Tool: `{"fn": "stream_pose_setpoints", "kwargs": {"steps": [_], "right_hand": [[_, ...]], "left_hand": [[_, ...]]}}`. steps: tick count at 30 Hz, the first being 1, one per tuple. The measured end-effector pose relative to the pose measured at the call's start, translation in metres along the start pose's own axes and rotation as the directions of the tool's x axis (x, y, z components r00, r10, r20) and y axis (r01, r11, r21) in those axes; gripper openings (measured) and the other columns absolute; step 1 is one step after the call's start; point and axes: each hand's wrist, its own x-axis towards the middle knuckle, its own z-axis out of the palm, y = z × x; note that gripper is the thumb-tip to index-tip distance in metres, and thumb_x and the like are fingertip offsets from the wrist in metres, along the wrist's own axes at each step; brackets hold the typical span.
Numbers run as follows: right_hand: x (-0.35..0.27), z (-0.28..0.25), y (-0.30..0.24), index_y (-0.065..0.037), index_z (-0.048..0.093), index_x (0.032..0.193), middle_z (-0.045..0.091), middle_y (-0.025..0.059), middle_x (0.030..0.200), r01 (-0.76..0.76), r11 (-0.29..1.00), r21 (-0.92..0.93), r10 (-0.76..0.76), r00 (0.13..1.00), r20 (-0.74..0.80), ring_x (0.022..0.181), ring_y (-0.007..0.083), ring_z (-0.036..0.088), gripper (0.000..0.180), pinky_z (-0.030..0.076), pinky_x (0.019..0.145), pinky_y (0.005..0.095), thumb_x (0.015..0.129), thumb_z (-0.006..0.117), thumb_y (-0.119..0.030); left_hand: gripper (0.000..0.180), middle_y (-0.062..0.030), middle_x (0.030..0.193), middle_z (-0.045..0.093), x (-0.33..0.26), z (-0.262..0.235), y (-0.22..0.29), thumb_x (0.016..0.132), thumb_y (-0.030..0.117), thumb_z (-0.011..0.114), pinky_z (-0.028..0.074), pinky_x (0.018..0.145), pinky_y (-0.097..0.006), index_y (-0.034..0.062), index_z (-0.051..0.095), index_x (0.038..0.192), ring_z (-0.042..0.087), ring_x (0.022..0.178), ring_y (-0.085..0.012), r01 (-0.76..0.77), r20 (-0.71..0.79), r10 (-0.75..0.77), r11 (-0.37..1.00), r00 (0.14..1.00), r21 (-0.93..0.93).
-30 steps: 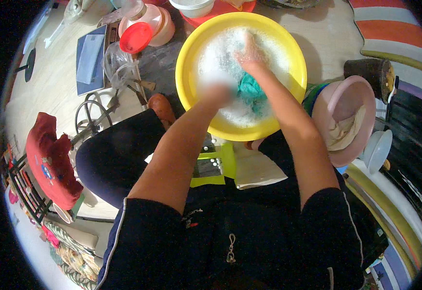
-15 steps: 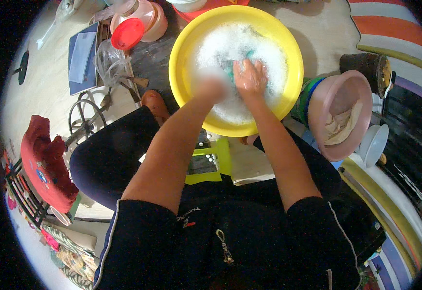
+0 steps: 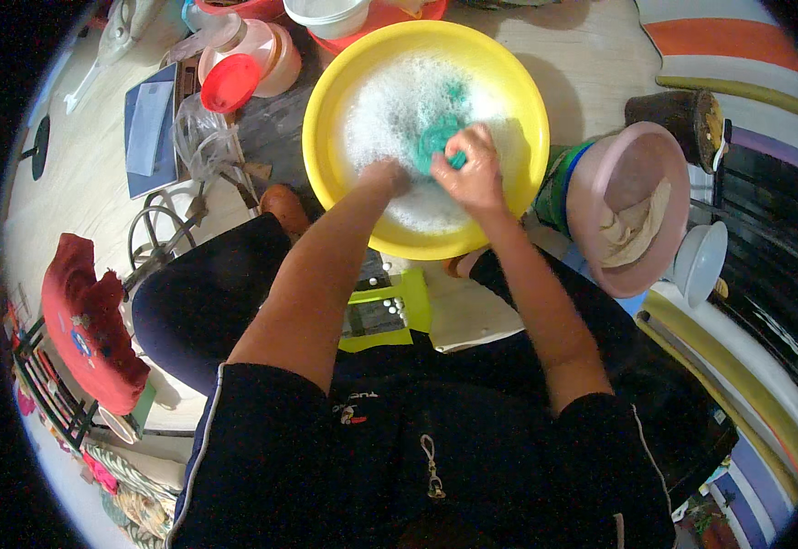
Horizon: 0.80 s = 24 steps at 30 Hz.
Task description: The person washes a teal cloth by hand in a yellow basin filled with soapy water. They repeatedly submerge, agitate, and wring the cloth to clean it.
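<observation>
Between my knees stands a yellow basin (image 3: pixel 318 137) filled with foamy, soapy water (image 3: pixel 376 114). In the middle of the suds a wet teal-green cloth (image 3: pixel 433 146) shows above the surface, bunched up. My right hand (image 3: pixel 476 176) is closed on its right side, the fingers curled in a fist. My left hand (image 3: pixel 383 177) dips into the foam just left of the cloth. Its fingers are under the suds, so I cannot see whether they hold any of it.
At the right a pink tub (image 3: pixel 586 197) holds a beige cloth (image 3: pixel 635 229), with a pale bowl (image 3: pixel 699 265) beside it. A lime-green plastic piece (image 3: pixel 417 300) lies below the basin. Jars with a red lid (image 3: pixel 230 82) and a clear plastic bag (image 3: pixel 205 133) sit at the left.
The green cloth, mostly hidden in the foam before, now shows more. My right hand has gone from spread fingers to a closed grip on it. My left hand has sunk into the suds.
</observation>
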Motion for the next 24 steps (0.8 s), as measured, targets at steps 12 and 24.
{"fn": "stream_pose_setpoints", "kwargs": {"steps": [12,24], "right_hand": [[0.054,0.038,0.032,-0.007,0.052,0.121,0.049,0.0272,0.120,-0.632,0.634,-0.444,0.750,0.643,0.156,0.114,0.0372,0.047,0.054,0.036,0.096,0.0474,0.080,0.054,-0.042],[-0.003,0.030,-0.018,-0.009,0.057,0.076,0.052,0.0118,0.099,0.026,0.938,-0.345,0.024,0.990,0.140,0.099,0.0363,0.045,0.023,0.038,0.079,0.0477,0.071,0.067,-0.030]], "left_hand": [[0.035,-0.0112,0.122,0.054,-0.004,0.002,-0.001,0.081,0.023,0.048,0.043,0.091,-0.041,0.0120,0.060,0.112,0.052,0.112,-0.0294,0.026,-0.037,-0.029,0.998,0.999,-0.064],[0.042,-0.0121,0.127,0.050,0.047,0.055,-0.029,0.085,0.029,0.044,0.036,0.099,-0.040,0.0142,0.050,0.124,0.047,0.118,-0.0305,0.018,-0.075,-0.019,1.000,0.997,-0.011]]}}
